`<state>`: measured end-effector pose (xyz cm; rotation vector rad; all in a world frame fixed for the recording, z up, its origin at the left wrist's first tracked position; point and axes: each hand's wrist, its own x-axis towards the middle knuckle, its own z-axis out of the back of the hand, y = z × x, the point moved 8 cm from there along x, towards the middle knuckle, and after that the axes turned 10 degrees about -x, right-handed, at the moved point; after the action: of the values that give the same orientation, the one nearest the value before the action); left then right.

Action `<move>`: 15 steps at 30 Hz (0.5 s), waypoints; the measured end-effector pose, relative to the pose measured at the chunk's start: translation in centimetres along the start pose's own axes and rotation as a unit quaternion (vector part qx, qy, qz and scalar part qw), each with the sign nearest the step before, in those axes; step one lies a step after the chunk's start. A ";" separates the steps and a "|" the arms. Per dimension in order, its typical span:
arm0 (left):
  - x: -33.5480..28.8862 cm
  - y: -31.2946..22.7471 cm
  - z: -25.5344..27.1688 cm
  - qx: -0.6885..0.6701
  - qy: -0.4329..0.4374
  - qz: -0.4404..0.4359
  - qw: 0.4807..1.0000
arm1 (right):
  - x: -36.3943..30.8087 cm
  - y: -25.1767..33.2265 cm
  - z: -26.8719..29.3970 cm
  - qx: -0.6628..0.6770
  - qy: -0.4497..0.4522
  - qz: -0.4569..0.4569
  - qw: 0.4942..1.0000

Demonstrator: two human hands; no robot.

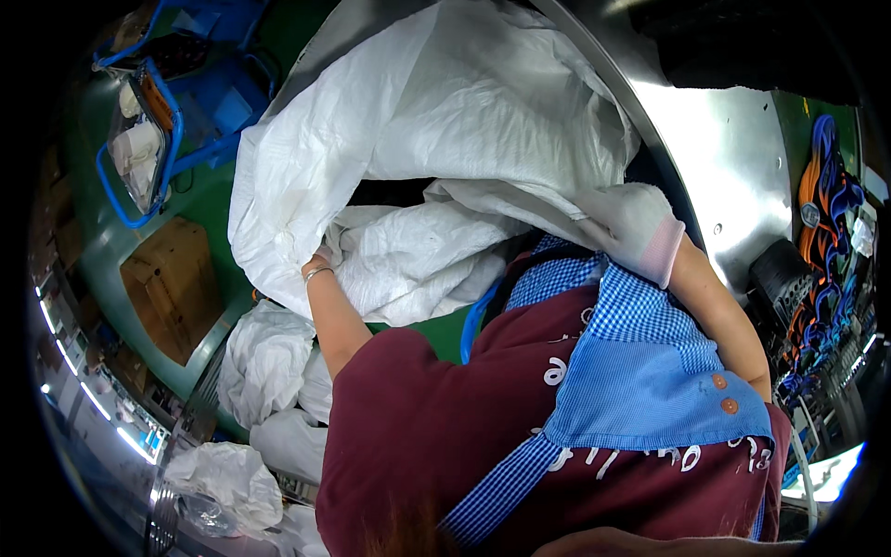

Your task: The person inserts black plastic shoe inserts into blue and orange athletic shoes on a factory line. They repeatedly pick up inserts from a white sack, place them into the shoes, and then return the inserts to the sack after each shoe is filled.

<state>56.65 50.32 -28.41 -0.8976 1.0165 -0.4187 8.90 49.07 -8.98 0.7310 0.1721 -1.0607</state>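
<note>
A large white woven sack spreads out in front of my body, its wide mouth showing a dark gap in the middle. My left hand, bare and with a bracelet at the wrist, is closed on the bunched left edge of the sack. On the other side my right hand wears a white glove with a pink cuff and grips the near right edge; its fingers are partly lost against the white cloth. Loose folds of the sack hang between both hands, close to my blue checked apron.
A curved metal machine panel stands at the right, with orange and blue straps beyond it. At the left are a cardboard box and a blue-framed cart. Crumpled white sacks lie at the lower left.
</note>
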 end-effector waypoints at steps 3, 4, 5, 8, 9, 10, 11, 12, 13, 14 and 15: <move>0.4 0.0 -0.4 -0.016 0.003 0.002 1.000 | 0.2 0.0 -0.2 -0.015 0.019 0.000 1.000; 0.5 -0.1 -0.5 -0.020 0.004 0.002 1.000 | 0.2 0.0 -0.3 -0.015 0.020 -0.002 1.000; 0.5 -0.1 -0.6 -0.026 0.006 0.002 1.000 | 0.2 0.0 -0.2 -0.015 0.011 0.000 1.000; 0.5 -0.1 -0.7 -0.041 0.007 0.008 0.999 | 0.2 0.0 -0.3 -0.021 -0.001 0.004 1.000; 0.3 0.1 -0.7 -0.047 0.009 0.011 0.999 | 0.2 0.1 -0.2 -0.025 -0.005 0.008 1.000; 0.0 0.4 -0.8 -0.051 0.010 0.016 0.999 | 0.2 0.2 -0.2 -0.026 -0.004 0.009 1.000; -0.2 0.6 -1.0 -0.057 0.011 0.020 0.998 | 0.2 0.2 0.0 -0.021 -0.005 0.002 1.000; -0.7 0.9 -1.1 -0.063 0.015 0.027 0.998 | 0.3 0.2 0.1 -0.016 -0.006 -0.005 1.000; -1.4 1.4 -1.3 -0.068 0.019 0.035 0.997 | 0.5 0.2 0.3 -0.016 -0.009 -0.004 1.000; -2.2 1.9 -1.5 -0.075 0.022 0.044 0.996 | 0.5 0.2 0.1 -0.024 0.011 -0.009 1.000; -3.0 2.5 -1.8 -0.082 0.028 0.058 0.995 | 0.5 0.1 -0.3 -0.030 0.032 -0.015 0.999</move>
<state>53.39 53.02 -29.22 -0.9716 1.1608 -0.2675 9.30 48.91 -9.43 0.7099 0.2690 -1.0562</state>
